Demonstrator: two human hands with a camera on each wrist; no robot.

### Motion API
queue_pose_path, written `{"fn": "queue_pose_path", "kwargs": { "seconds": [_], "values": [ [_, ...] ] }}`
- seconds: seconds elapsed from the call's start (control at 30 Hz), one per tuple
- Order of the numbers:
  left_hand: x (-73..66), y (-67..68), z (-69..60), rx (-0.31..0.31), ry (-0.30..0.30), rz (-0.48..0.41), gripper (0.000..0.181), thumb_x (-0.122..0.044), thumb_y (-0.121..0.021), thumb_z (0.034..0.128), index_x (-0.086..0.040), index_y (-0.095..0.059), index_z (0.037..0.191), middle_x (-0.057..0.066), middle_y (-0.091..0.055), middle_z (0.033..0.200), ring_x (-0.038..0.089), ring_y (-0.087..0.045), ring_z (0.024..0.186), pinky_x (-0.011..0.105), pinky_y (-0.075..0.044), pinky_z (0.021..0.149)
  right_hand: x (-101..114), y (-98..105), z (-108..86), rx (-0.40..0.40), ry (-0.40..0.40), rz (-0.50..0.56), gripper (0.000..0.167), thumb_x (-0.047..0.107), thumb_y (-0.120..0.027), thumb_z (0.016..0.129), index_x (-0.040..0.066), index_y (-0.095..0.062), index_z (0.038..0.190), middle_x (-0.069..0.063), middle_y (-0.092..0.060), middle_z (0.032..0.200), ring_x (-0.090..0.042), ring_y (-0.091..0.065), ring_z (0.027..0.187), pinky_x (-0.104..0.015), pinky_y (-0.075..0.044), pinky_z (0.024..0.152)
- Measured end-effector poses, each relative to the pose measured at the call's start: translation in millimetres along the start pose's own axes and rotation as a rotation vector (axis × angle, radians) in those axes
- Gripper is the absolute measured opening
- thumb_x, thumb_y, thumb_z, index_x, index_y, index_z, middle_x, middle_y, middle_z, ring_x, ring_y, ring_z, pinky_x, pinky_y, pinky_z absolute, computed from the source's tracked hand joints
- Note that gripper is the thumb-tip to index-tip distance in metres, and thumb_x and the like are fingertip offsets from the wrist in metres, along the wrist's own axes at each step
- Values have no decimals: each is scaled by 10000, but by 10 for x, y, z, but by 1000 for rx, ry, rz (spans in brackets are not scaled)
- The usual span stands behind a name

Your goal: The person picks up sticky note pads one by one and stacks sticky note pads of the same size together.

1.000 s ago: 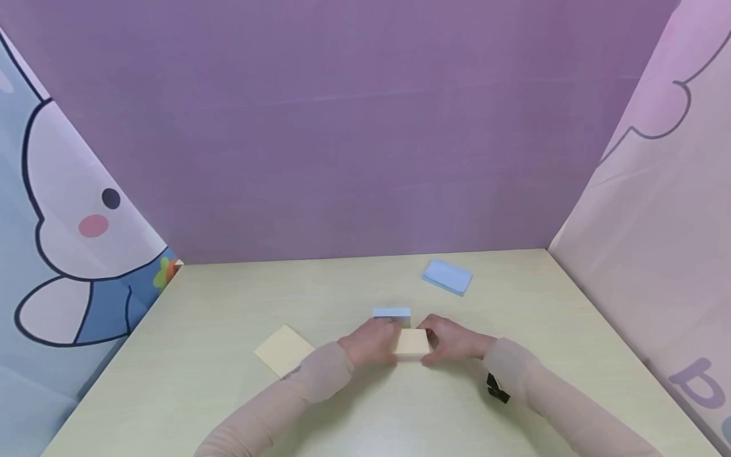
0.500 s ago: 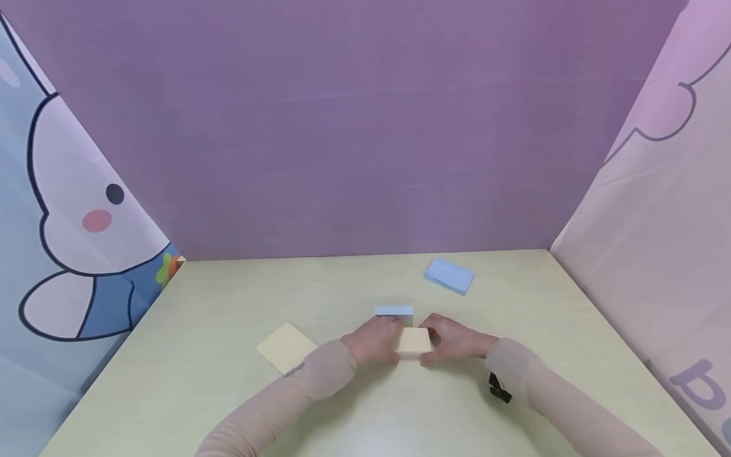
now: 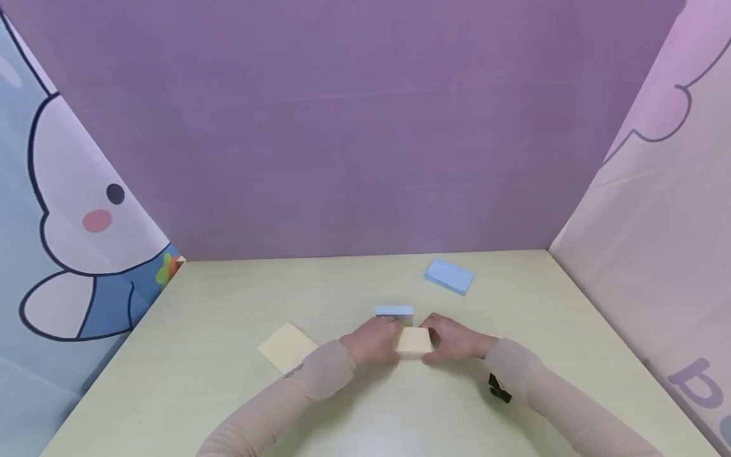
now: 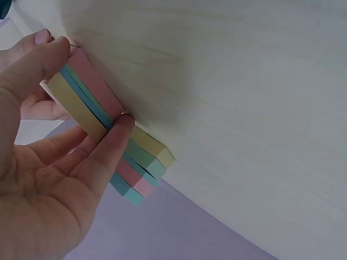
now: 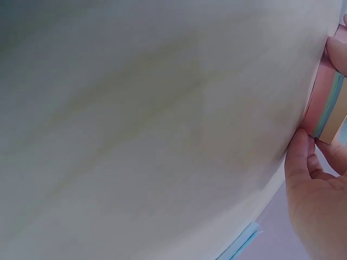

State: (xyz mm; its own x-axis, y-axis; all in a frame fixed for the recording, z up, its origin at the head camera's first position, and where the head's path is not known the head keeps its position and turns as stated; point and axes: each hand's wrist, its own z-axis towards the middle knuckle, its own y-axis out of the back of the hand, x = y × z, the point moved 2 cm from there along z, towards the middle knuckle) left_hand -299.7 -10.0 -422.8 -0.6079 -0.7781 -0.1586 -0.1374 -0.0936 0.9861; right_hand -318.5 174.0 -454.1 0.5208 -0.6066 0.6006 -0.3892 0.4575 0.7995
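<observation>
A small stack of sticky note pads (image 3: 414,341) sits on the table between both hands, yellow on top and pink at the bottom, with thin green and blue layers between. My left hand (image 3: 374,341) grips its left side; in the left wrist view the thumb (image 4: 46,62) and a finger (image 4: 111,146) pinch two corners. On the opposite side my right hand (image 3: 457,339) holds the stack between thumb and fingers. Just behind stands a second stack of sticky note pads (image 3: 394,311), blue on top, its layers showing in the left wrist view. My left hand partly hides it.
A blue sticky note pad (image 3: 449,276) lies farther back, right of centre. Left of the hands lies a flat yellow sticky note pad (image 3: 285,348), partly behind the left sleeve. A black object (image 3: 499,388) shows under the right cuff. A purple backdrop (image 3: 365,139) rises at the table's far edge.
The head view has shifted very slightly. Both hands keep their grip on the stack, and nothing on the table has visibly moved.
</observation>
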Motion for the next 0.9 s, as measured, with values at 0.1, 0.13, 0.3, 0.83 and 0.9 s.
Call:
{"fn": "queue_pose_path", "kwargs": {
  "seconds": [0.1,0.13,0.3,0.83,0.9],
  "values": [
    [9,9,-41,-19,11,-23,430,-228,-795,660,-105,-584,1013,7,-610,938,130,-565,799,238,-463,728,-5,-11,3,0,-11,-1,425,215,-796,647,73,-599,996,-6,-525,962,-126,-490,876,-275,-441,790],
    [11,13,-54,-23,17,-31,444,-223,-799,653,-102,-588,1025,11,-615,946,135,-570,801,243,-467,730,-9,-12,3,2,-15,-2,430,216,-797,645,72,-599,999,-7,-524,964,-128,-490,877,-276,-441,790],
    [29,52,-130,-48,48,-58,461,-225,-791,670,-101,-606,1074,10,-645,960,134,-592,819,254,-481,738,-14,-4,-4,6,-29,6,450,209,-802,640,62,-597,1013,-15,-528,975,-139,-496,886,-291,-446,794],
    [659,535,-845,-55,221,-236,480,-201,-687,800,-40,-547,1230,91,-622,1141,257,-575,1055,389,-460,881,161,117,-53,-55,-119,-80,848,360,-825,616,-46,-452,1262,-103,-517,1117,-240,-487,1040,-417,-428,900],
    [797,579,-944,-68,251,-238,468,-186,-688,801,-32,-553,1222,95,-623,1139,255,-579,1049,390,-467,871,273,174,-36,-105,-131,-87,887,419,-802,636,-36,-422,1296,-123,-506,1165,-264,-464,1087,-442,-417,914]
  ]
}}
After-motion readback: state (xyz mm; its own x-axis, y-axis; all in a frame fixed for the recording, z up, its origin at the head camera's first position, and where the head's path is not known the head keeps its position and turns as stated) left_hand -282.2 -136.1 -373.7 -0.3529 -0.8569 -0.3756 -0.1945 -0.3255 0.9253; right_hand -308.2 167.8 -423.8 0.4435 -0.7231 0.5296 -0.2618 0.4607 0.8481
